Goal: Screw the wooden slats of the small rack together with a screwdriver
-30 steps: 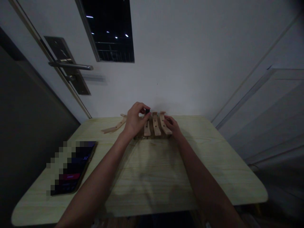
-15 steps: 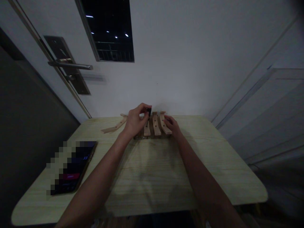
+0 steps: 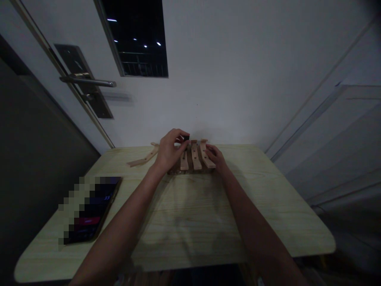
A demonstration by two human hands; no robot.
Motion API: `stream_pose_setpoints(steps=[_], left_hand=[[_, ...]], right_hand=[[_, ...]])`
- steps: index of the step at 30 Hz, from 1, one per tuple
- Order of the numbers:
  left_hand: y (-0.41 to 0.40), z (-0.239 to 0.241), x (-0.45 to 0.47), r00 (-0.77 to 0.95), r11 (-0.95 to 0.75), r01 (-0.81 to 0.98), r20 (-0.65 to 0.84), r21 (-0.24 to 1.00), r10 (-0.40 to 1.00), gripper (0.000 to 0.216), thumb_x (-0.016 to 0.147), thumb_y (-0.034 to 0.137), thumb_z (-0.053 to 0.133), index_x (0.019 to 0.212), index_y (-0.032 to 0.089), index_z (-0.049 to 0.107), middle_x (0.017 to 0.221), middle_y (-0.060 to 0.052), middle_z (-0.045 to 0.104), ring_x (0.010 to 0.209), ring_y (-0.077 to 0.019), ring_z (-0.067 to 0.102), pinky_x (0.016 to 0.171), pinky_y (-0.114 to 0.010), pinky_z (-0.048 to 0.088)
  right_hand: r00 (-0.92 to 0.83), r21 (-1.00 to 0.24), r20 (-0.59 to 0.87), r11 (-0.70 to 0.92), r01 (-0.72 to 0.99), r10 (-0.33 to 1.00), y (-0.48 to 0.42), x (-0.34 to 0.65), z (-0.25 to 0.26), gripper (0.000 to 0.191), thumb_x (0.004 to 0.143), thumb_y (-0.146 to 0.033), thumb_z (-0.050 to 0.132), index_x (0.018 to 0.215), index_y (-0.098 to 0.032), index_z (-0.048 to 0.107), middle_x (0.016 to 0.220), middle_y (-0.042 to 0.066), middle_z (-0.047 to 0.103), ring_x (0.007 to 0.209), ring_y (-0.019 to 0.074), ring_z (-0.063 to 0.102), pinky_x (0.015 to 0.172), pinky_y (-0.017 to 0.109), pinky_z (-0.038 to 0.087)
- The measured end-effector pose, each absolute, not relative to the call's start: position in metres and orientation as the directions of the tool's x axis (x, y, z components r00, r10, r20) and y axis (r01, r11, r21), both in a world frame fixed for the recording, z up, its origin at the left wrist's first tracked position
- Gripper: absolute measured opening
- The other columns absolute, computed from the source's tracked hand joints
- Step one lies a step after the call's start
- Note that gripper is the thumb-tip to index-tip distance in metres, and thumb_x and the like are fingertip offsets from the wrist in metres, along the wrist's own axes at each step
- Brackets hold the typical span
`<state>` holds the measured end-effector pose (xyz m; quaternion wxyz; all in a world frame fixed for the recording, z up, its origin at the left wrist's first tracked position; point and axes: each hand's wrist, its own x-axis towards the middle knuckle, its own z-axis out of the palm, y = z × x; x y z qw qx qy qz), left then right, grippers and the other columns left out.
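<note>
My left hand (image 3: 171, 150) pinches a small black-handled screwdriver (image 3: 186, 138), held upright. Its thin shaft reaches down to a curved pale wooden piece with dark holes (image 3: 184, 163). Two similar pieces, a middle one (image 3: 195, 155) and a right-hand one (image 3: 206, 155), lie beside it on a brown base (image 3: 176, 171). At the right end, my right hand (image 3: 217, 156) has curled fingers against the edge of the right-hand wooden piece; its grip is partly hidden. Another curved wooden piece (image 3: 144, 159) rests apart on the table, left of my left hand.
A dark phone or tablet with a lit screen (image 3: 95, 214) lies at the left of the pale wood-grain table (image 3: 190, 222). Behind the table's far edge stands a white door (image 3: 226, 79) with a metal handle (image 3: 89, 81) and a dark window (image 3: 139, 39).
The black screwdriver handle sits slightly differently in my left fingers, which have shifted a little left. My right hand and the wooden pieces stay in place.
</note>
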<state>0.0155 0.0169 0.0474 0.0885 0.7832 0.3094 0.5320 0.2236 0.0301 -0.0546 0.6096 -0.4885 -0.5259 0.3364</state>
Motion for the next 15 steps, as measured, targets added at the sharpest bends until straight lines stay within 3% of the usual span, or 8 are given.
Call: stream_pose_setpoints(steps=[15], left_hand=[[0.0101, 0.0538, 0.0138, 0.291, -0.747, 0.42, 0.703, 0.515, 0.648, 0.019, 0.082, 0.011, 0.053, 0.098, 0.019, 0.06, 0.088, -0.001, 0.067, 0.079, -0.0118, 0.067, 0.075, -0.024, 0.053]], right_hand=[[0.25, -0.951, 0.308, 0.288, 0.116, 0.918, 0.033, 0.2229, -0.0563, 0.046, 0.066, -0.055, 0.065, 0.096, -0.02, 0.063, 0.105, 0.011, 0.069, 0.097, 0.0225, 0.064, 0.092, 0.043, 0.05]])
